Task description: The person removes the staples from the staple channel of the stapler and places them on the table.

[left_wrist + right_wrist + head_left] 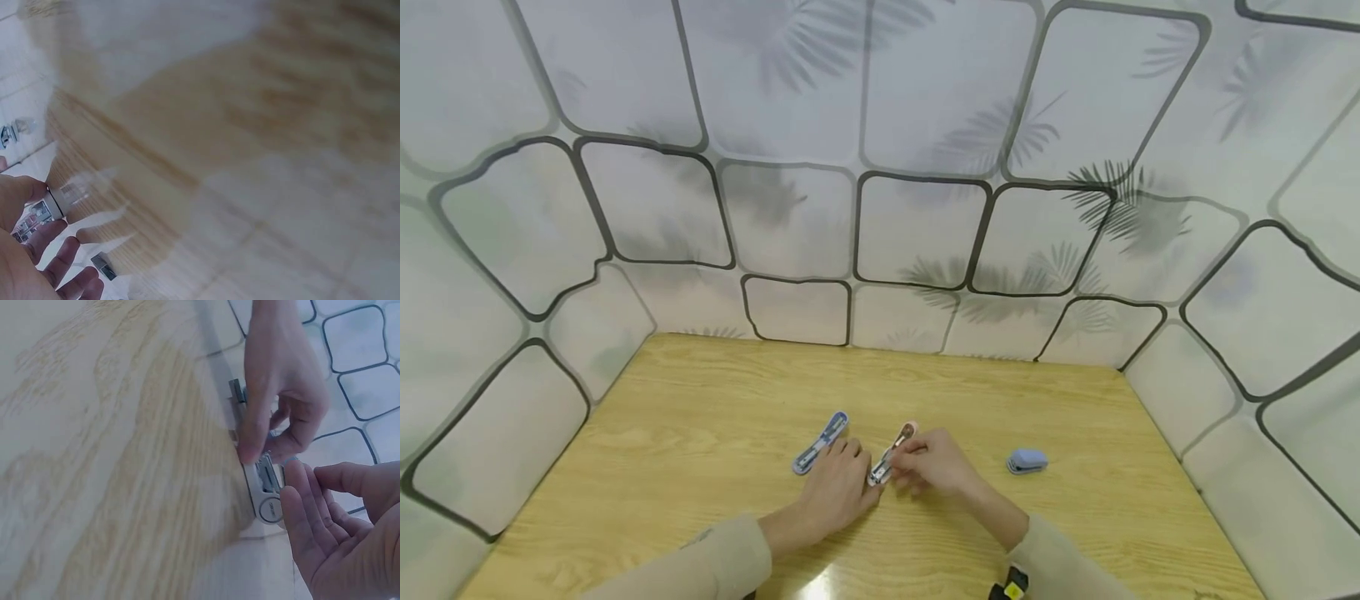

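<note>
On the table between the hands, a pale stapler [881,472] lies swung open lengthwise, its metal magazine showing. My left hand [841,487] grips it; in the right wrist view the left thumb and forefinger pinch the stapler's body [270,510] from above. Close by, the fingertips of my right hand [936,462] are drawn together at the magazine's side. Whether a small piece sits between them cannot be made out. A blue stapler [820,443], also spread open, lies just left of the left hand.
A small closed blue stapler [1026,461] lies right of the right hand. The wooden table [715,392] ends at a patterned curtain [797,308] that surrounds its back and sides. A dark grey block-like piece [104,266] shows below the left fingers in the left wrist view.
</note>
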Demonstrator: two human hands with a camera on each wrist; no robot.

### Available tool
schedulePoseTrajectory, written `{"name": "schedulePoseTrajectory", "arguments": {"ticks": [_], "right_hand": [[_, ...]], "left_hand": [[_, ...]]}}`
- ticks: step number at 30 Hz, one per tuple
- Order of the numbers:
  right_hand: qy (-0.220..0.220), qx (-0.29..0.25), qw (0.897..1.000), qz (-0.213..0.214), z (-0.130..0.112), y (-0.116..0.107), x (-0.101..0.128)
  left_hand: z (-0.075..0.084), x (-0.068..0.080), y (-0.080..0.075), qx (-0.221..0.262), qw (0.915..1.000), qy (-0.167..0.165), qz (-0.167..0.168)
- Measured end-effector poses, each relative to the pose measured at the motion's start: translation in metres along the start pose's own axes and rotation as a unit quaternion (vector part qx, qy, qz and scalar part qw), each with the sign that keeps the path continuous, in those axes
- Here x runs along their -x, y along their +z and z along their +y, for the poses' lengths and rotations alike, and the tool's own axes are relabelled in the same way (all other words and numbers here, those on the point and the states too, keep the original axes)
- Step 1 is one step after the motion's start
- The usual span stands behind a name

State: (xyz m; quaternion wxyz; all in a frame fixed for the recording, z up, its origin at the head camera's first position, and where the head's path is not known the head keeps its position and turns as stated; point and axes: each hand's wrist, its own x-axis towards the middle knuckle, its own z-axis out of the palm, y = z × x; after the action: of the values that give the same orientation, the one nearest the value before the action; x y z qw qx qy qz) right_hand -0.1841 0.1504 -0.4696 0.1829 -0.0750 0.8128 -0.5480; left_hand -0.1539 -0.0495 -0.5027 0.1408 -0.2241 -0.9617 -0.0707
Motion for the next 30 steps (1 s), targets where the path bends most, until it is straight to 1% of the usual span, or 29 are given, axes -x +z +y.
{"name": "schedulePoseTrajectory", "arguments": {"ticks": [7,11,16,20,25,30], "right_hand": [[0.012,0.0,1.0,0.002,-0.003,-0.019,0.012],[0.012,-0.004,1.0,-0.006,0.002,-0.024,0.018],[0.015,-0.011,1.0,-0.019,0.01,-0.021,0.024],[0.025,-0.017,0.999,-0.029,0.018,-0.016,0.023],[0.037,-0.002,0.999,-0.035,0.024,-0.011,0.021],[0.055,0.006,0.998,-0.03,0.027,-0.009,0.018]], "left_hand": [[0.0,-0.002,0.001,0.002,1.0,0.0,-0.001],[0.0,-0.001,0.0,0.008,1.0,0.0,-0.003],[0.0,-0.001,-0.001,0.01,0.9999,0.001,-0.008],[0.0,-0.002,-0.001,0.009,0.9999,0.001,-0.01],[0.001,-0.002,-0.002,0.009,0.9999,-0.004,-0.013],[0.001,-0.002,-0.002,0.001,0.9999,-0.006,-0.009]]}}
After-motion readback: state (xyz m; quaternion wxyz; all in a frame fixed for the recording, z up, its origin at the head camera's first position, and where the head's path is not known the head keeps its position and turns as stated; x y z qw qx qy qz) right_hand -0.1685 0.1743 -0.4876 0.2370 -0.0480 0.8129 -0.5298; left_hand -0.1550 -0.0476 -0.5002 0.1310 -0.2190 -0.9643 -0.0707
